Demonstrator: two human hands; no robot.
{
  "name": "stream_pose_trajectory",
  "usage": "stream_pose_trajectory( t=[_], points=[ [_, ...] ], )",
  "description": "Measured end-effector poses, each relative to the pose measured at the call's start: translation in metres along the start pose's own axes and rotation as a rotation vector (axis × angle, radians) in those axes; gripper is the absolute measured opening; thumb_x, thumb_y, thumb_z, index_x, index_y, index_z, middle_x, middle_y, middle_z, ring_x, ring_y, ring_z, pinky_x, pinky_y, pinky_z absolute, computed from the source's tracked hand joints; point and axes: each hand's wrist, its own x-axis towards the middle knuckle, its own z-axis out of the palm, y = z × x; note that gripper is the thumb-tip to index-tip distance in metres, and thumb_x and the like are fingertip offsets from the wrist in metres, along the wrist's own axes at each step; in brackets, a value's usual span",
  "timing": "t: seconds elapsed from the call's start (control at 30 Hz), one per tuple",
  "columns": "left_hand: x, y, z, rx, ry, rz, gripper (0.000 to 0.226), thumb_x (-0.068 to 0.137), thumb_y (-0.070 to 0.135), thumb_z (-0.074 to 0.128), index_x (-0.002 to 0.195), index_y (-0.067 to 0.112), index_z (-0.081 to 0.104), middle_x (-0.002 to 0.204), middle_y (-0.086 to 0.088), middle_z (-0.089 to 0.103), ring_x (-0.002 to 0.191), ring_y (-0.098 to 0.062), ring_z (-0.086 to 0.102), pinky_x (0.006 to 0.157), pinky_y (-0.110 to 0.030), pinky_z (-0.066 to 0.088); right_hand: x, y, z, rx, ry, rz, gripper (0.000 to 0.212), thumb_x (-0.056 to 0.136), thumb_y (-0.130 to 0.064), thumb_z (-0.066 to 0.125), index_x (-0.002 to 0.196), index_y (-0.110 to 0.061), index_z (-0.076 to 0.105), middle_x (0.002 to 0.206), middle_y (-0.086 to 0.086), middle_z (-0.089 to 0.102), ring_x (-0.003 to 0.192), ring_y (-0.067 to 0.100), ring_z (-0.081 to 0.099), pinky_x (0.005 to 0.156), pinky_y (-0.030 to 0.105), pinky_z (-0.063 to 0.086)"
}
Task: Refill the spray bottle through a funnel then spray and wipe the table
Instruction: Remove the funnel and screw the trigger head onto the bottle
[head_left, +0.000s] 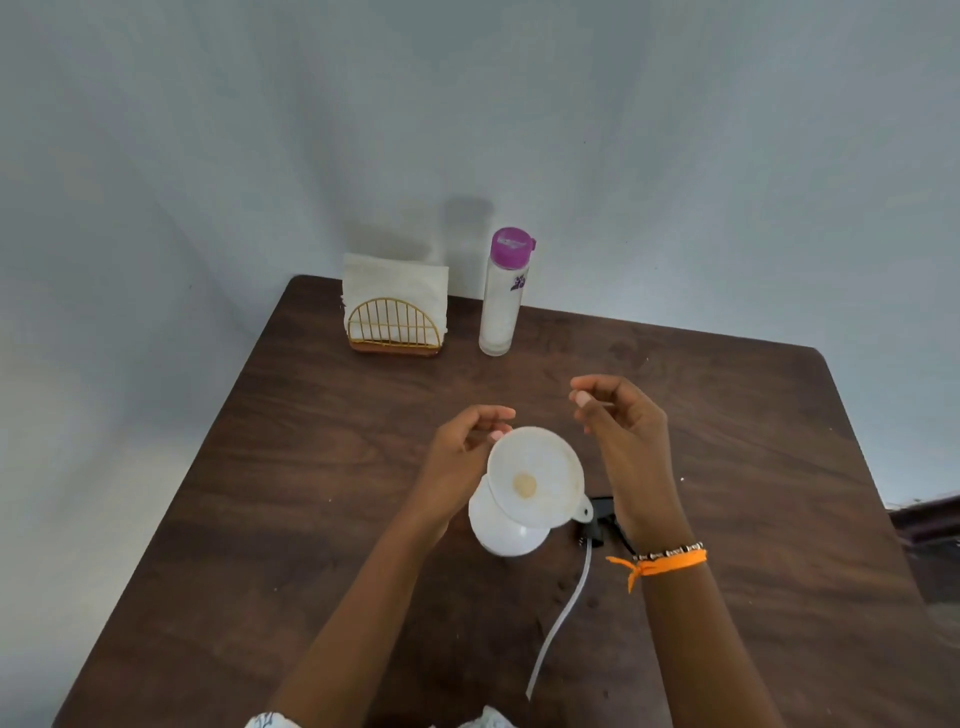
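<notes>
**A:** Fig. 1, head view. You had the white funnel (535, 475) seated in the neck of the white spray bottle (506, 530), which stood upright near the middle of the dark wooden table (311, 493). Your left hand (460, 462) hung just beside the funnel's rim, fingers loosely curled and holding nothing; whether a fingertip touched the rim could not be told. Your right hand (623, 441), likewise relaxed and empty, hovered apart from the funnel on its other side.

**B:** And the sprayer head?

**A:** The black trigger head (602, 519) lay on the table just right of the bottle, its pale dip tube (563, 618) trailing toward you. The supply, a clear water bottle with a purple cap (501, 301), stood capped at the far edge, beside a wire napkin holder (395, 322) filled with white napkins.

**B:** Handling?

**A:** Judged from the picture: the spray bottle looked like light plastic, easily tipped with a wide funnel on top, so you would have done best to steady it low on the body. The water bottle appeared full, hence heavier, and smooth; the mid-body was the likely hold.

**B:** Setting?

**A:** The table stood in a corner of plain pale walls (208, 130); its wood-grain top bore small pale specks.
</notes>
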Motion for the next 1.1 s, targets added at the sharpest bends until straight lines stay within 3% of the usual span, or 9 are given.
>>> stream_pose_trajectory(
  t=[0.13, 0.27, 0.37, 0.5, 0.67, 0.8, 0.93, 1.03, 1.1],
  points=[
    [-0.023, -0.019, 0.006, -0.017, -0.02, 0.0, 0.024, 0.091, 0.013, 0.054, 0.104, 0.031, 0.063, 0.106, 0.01, 0.066, 0.102, -0.012, 0.061, 0.084, -0.026, 0.053, -0.03, 0.009, -0.005, -0.041, -0.032, 0.053, 0.012, 0.089, -0.012, 0.057, 0.096, -0.018, 0.066, 0.1, 0.0, 0.065, 0.084, 0.009, 0.058, 0.069, 0.019, 0.05],
    [-0.04, -0.029, 0.013, -0.041, -0.057, 0.075, 0.03, 0.088, 0.008, 0.059, 0.105, 0.033, 0.062, 0.108, 0.008, 0.066, 0.1, -0.009, 0.063, 0.083, -0.018, 0.052, -0.046, 0.02, -0.004, -0.085, -0.03, 0.119, 0.016, 0.089, -0.014, 0.058, 0.102, -0.02, 0.063, 0.106, 0.003, 0.061, 0.095, 0.014, 0.057, 0.071, 0.021, 0.048],
    [-0.041, -0.04, 0.017, 0.023, -0.07, 0.086, 0.034, 0.088, 0.009, 0.06, 0.119, 0.022, 0.06, 0.119, 0.005, 0.064, 0.111, -0.014, 0.06, 0.094, -0.029, 0.05, -0.053, 0.024, -0.004, -0.098, -0.068, 0.166, 0.018, 0.089, -0.016, 0.059, 0.106, -0.019, 0.061, 0.107, 0.001, 0.064, 0.098, 0.017, 0.059, 0.076, 0.029, 0.053],
    [-0.042, -0.042, 0.026, 0.066, 0.021, 0.102, 0.029, 0.083, 0.017, 0.067, 0.11, 0.027, 0.059, 0.113, 0.006, 0.065, 0.102, -0.011, 0.061, 0.088, -0.023, 0.051, -0.057, 0.026, 0.0, -0.171, -0.076, 0.16, 0.02, 0.09, -0.017, 0.057, 0.11, -0.018, 0.057, 0.107, 0.0, 0.062, 0.098, 0.018, 0.059, 0.069, 0.026, 0.055],
    [-0.041, -0.048, 0.036, 0.098, 0.153, 0.112, 0.029, 0.083, 0.02, 0.066, 0.11, 0.023, 0.056, 0.107, 0.008, 0.058, 0.1, -0.012, 0.057, 0.089, -0.026, 0.046, -0.062, 0.024, 0.006, -0.189, -0.031, 0.127, 0.014, 0.092, -0.014, 0.053, 0.105, -0.014, 0.059, 0.103, 0.003, 0.063, 0.094, 0.018, 0.06, 0.059, 0.017, 0.054],
    [-0.038, -0.05, 0.033, 0.145, 0.131, 0.18, 0.026, 0.084, 0.017, 0.065, 0.105, 0.028, 0.057, 0.105, 0.012, 0.059, 0.101, -0.01, 0.058, 0.082, -0.012, 0.044, -0.064, 0.022, 0.006, -0.164, 0.016, 0.13, 0.017, 0.093, -0.011, 0.048, 0.105, -0.01, 0.061, 0.105, 0.006, 0.063, 0.097, 0.02, 0.059, 0.066, 0.023, 0.055],
    [-0.034, -0.052, 0.031, 0.228, 0.124, 0.15, 0.033, 0.083, 0.023, 0.066, 0.115, 0.023, 0.058, 0.11, 0.013, 0.057, 0.101, -0.007, 0.053, 0.082, -0.017, 0.042, -0.065, 0.021, -0.001, -0.041, 0.044, 0.171, 0.016, 0.093, -0.008, 0.048, 0.1, -0.012, 0.061, 0.104, 0.007, 0.064, 0.1, 0.025, 0.059, 0.077, 0.04, 0.055],
    [-0.032, -0.052, 0.029, 0.241, 0.094, 0.149, 0.028, 0.082, 0.025, 0.067, 0.105, 0.034, 0.055, 0.113, 0.012, 0.059, 0.104, -0.011, 0.054, 0.082, -0.021, 0.042, -0.066, 0.02, -0.007, 0.102, 0.062, 0.235, 0.017, 0.093, -0.007, 0.047, 0.099, -0.015, 0.061, 0.106, 0.007, 0.063, 0.1, 0.025, 0.059, 0.073, 0.035, 0.056],
    [-0.033, -0.051, 0.028, 0.251, 0.088, 0.155, 0.027, 0.081, 0.024, 0.067, 0.101, 0.038, 0.053, 0.115, 0.01, 0.06, 0.105, -0.013, 0.055, 0.084, -0.025, 0.044, -0.066, 0.02, -0.012, 0.176, 0.058, 0.263, 0.017, 0.094, -0.007, 0.047, 0.099, -0.016, 0.061, 0.107, 0.007, 0.062, 0.097, 0.023, 0.059, 0.061, 0.025, 0.055]
  ],
)
